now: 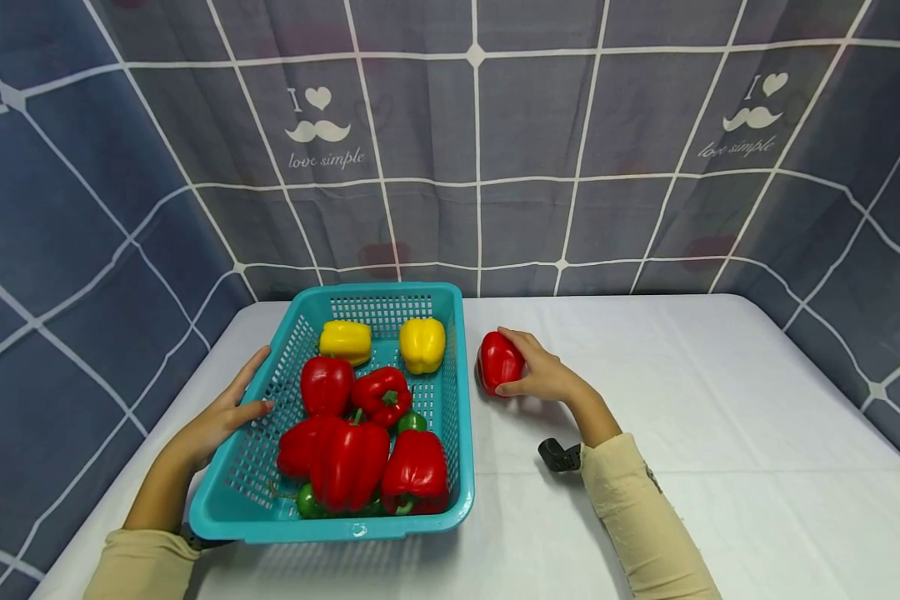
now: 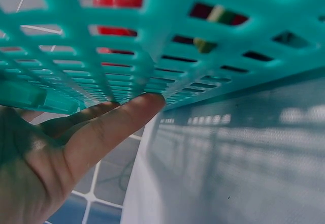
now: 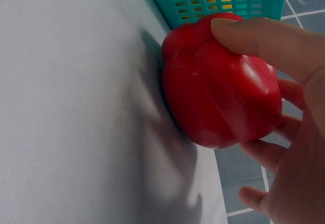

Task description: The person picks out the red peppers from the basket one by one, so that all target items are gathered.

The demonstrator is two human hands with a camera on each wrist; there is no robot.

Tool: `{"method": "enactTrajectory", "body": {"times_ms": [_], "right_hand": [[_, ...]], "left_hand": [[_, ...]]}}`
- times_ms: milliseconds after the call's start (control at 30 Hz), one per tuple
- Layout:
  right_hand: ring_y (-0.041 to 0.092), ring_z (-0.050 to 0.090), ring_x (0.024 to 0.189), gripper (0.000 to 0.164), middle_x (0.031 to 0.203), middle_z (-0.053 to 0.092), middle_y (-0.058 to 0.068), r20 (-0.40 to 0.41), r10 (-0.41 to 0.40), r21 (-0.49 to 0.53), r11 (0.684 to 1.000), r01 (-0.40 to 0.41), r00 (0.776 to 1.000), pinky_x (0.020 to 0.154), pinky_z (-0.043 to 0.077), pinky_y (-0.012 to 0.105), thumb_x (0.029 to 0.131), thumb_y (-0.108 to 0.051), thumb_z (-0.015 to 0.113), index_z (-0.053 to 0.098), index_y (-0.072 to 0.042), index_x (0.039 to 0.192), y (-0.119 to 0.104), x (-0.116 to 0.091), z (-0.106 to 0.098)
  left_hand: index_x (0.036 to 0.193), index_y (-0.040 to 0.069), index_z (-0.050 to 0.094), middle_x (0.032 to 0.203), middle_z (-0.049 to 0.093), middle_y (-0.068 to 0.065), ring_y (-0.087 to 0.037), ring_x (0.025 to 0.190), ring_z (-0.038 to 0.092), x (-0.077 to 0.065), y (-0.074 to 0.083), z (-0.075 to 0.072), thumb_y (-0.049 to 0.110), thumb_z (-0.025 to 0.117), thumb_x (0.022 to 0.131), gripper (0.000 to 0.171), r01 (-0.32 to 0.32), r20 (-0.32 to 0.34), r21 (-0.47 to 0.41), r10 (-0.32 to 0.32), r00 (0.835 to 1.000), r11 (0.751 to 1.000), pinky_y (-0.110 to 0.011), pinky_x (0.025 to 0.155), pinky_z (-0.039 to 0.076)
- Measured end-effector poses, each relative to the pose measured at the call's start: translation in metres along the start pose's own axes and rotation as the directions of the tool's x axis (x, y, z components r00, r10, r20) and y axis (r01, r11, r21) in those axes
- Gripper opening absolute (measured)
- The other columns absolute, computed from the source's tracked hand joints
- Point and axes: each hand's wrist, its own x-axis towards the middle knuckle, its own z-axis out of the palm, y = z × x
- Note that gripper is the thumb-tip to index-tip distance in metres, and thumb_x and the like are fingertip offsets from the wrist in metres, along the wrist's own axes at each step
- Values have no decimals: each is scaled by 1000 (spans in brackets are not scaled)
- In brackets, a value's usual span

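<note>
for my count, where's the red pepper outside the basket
In the head view, that red pepper is right of the basket, gripped by the right hand.

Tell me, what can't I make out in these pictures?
Head view: green peppers lie mostly under red peppers, so their number is unclear.
Left wrist view: the slotted basket hides most of its contents.
Right wrist view: the loose red pepper hides some fingertips of the right grip.
Head view: the right sleeve hides part of a black object.
</note>
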Motion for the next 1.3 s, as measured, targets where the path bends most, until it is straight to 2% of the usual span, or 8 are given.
{"method": "enactTrajectory", "body": {"times_ms": [300,400,567,833,1067,1300], "right_hand": [[41,29,129,87,148,20,12,6,-7,1,1000,7,1000,94,39,58,73,-23,72,21,-19,144,-2,-2,-1],[40,26,131,88,149,17,12,5,-15,-10,1000,15,1000,96,35,61,73,-22,72,21,-18,144,-2,-1,-1],[39,23,132,90,149,16,13,1,-29,-22,999,29,1000,98,28,65,73,-22,72,20,-15,145,-2,-1,-2],[39,24,132,90,149,17,15,-9,-48,-34,998,48,999,98,27,66,72,-23,73,20,-13,145,-6,-2,-4],[39,23,133,91,149,18,15,-21,-75,-42,996,74,997,99,23,68,72,-26,74,21,-13,145,-14,-5,-5],[38,25,132,91,150,16,13,-15,-90,-50,995,90,996,98,31,62,73,-29,73,20,-15,145,-24,-8,-6]], "left_hand": [[146,28,-11,147,-1,-31,-49,115,37,1,-1,-1,9,41,92,77,-4,4,-4,4,1000,1000,-52,70,53],[146,27,-11,147,-1,-31,-48,115,38,1,-1,-1,9,40,92,77,-5,7,-4,5,1000,1000,-52,71,53],[146,28,-11,146,-1,-31,-47,115,38,0,-1,-1,8,40,92,77,-4,9,-3,4,1000,1000,-52,71,52],[146,28,-11,147,-2,-31,-48,116,37,0,-1,-1,9,40,92,76,-4,7,-2,4,1000,1000,-53,72,52],[146,26,-11,147,0,-30,-44,115,40,2,-1,-1,10,41,92,77,-4,-3,15,4,1000,1000,-52,73,52],[146,25,-11,147,1,-29,-42,115,39,1,-2,-1,9,41,92,77,-9,-3,17,9,1000,1000,-52,74,52]]}}
